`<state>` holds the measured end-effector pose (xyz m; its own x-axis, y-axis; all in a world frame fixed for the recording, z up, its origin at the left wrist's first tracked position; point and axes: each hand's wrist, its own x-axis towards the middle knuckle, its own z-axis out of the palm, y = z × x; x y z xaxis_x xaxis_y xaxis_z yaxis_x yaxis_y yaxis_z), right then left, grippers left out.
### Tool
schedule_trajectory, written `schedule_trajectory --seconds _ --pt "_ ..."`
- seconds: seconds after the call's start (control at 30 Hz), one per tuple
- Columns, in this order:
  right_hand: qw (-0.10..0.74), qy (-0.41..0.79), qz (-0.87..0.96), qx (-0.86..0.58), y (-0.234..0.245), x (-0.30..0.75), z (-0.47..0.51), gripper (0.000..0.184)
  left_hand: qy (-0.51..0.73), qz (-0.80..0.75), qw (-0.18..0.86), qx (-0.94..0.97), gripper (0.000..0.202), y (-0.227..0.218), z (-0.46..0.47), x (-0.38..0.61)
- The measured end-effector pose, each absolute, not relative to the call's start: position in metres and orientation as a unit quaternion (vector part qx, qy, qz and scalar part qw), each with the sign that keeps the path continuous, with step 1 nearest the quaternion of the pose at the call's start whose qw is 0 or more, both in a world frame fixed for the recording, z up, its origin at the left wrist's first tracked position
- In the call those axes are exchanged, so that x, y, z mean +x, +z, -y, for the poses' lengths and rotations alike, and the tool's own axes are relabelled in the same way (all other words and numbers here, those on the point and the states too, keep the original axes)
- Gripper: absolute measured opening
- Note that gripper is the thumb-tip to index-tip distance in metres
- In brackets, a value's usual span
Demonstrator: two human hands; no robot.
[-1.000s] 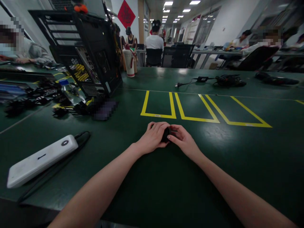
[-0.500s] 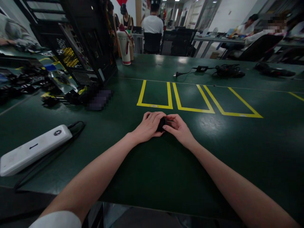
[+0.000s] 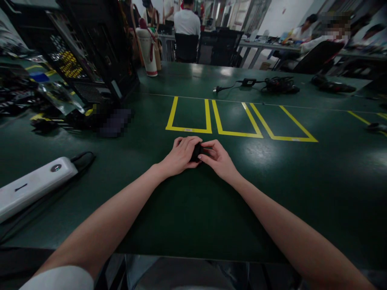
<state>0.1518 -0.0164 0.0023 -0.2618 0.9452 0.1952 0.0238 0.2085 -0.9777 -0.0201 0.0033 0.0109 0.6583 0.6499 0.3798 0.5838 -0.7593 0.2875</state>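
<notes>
A small black rounded object is held between my two hands just above or on the green tabletop; its kind is not plain. My left hand wraps over its left side with curled fingers and hides much of it. On the other side, my right hand pinches the object's right edge with thumb and fingertips. Just beyond the hands lie yellow tape outlines on the table.
A white power strip with a black cable lies at left. Behind it stand a black computer case and a pale cup. A coiled black cable with an adapter lies at the back right. People sit at far desks.
The view has turned slightly to the right, so the scene sits further left. Both hands keep nearly the same grip on the black object.
</notes>
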Motion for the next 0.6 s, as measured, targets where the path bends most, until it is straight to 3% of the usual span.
schedule_trajectory --seconds 0.17,0.43,0.6 --pt "0.443 0.511 0.624 -0.390 0.001 0.155 0.015 0.034 0.232 -0.340 0.079 0.908 0.055 0.012 -0.003 -0.021" --pt "0.479 0.493 0.621 -0.376 0.005 0.153 0.017 0.019 0.233 -0.336 0.077 0.909 0.054 0.014 -0.003 -0.020" --pt "0.441 0.492 0.634 -0.401 0.012 0.156 0.018 0.031 0.230 -0.337 0.082 0.909 0.053 0.015 -0.003 -0.020"
